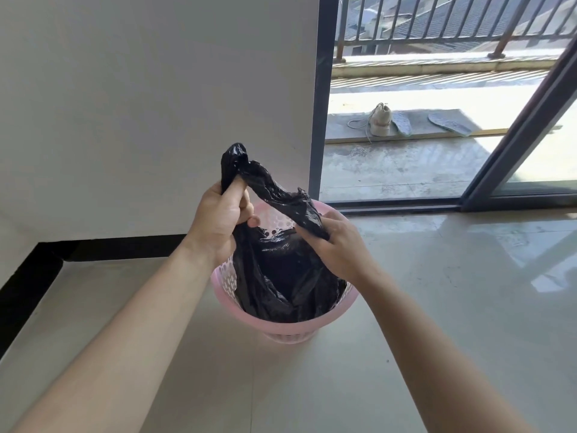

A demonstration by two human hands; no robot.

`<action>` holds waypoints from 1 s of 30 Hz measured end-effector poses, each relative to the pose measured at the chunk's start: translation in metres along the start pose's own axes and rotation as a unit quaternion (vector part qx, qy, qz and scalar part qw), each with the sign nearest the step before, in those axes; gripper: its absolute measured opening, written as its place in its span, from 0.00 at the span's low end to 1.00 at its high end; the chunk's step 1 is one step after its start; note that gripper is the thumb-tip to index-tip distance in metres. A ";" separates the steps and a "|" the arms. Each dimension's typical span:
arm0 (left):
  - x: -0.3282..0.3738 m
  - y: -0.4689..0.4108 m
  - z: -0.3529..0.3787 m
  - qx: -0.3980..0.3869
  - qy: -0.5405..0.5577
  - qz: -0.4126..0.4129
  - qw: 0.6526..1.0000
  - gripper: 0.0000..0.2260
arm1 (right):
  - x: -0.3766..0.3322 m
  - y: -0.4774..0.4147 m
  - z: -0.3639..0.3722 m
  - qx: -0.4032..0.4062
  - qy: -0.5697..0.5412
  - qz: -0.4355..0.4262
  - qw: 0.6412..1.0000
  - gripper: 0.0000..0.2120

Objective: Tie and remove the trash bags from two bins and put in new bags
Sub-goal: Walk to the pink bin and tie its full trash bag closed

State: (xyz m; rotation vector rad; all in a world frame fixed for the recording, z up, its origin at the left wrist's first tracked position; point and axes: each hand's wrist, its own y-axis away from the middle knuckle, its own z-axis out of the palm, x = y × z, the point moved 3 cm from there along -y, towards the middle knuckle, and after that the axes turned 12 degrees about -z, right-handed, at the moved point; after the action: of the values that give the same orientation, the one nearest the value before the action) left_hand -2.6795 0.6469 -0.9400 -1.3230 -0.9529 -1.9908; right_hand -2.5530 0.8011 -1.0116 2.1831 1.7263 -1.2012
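1. Left hand (220,218) grips a gathered end of the black trash bag (281,276), lifted above the pink bin (282,331).
2. Right hand (338,245) clutches the other gathered end at the bin's far rim.
3. The bag's body sits inside the bin, on the tiled floor (437,307) near the wall (140,104).

Support: glossy pale tiled floor (437,292). Pink bin (281,332), perforated wall, stands upright on it. Beyond the pink bin and to its right: concrete balcony floor (390,170) with a flat board (343,128) carrying one pale shoe (381,120) and two insoles (401,123).
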 end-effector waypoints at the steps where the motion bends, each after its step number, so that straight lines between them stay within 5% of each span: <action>1: -0.001 -0.001 -0.002 -0.002 0.009 -0.007 1.000 0.18 | -0.001 0.001 -0.001 -0.001 0.004 -0.012 1.000 0.14; 3: -0.004 -0.001 -0.008 -0.038 0.050 -0.029 0.998 0.10 | -0.005 0.004 -0.005 0.017 -0.020 -0.013 1.000 0.13; 5: -0.007 -0.004 -0.015 -0.064 0.080 -0.052 0.993 0.14 | -0.004 0.007 -0.010 0.042 -0.077 0.047 0.995 0.14; 10: -0.028 -0.002 -0.031 -0.006 -0.157 -0.024 0.987 0.10 | 0.007 0.011 -0.012 0.064 -0.148 0.174 0.971 0.24; 13: -0.036 0.004 -0.032 -0.046 -0.141 -0.059 0.987 0.14 | 0.007 0.010 -0.009 0.080 -0.162 0.198 0.964 0.31; 16: -0.031 0.007 -0.021 -0.114 0.008 -0.085 0.990 0.24 | 0.003 0.008 -0.006 0.079 -0.137 0.168 0.973 0.28; 18: -0.032 0.005 -0.015 -0.106 0.014 -0.116 0.987 0.25 | -0.003 0.007 -0.003 0.065 -0.090 0.100 0.989 0.24; 23: -0.033 0.002 -0.021 -0.117 0.023 -0.173 0.978 0.10 | 0.000 0.010 0.009 -0.007 -0.018 0.044 0.999 0.21; 27: -0.034 0.011 -0.021 -0.238 -0.109 -0.157 0.952 0.15 | -0.005 0.009 0.003 -0.045 0.029 0.004 0.999 0.13; 30: -0.040 0.020 -0.010 -0.268 -0.260 -0.118 0.920 0.10 | -0.024 0.005 0.000 -0.129 0.096 -0.038 0.986 0.12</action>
State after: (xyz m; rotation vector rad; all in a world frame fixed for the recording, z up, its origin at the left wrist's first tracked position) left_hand -2.6545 0.6297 -0.9750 -2.2158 -0.8437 -2.2229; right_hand -2.5493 0.7805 -0.9985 2.1514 1.9304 -0.7495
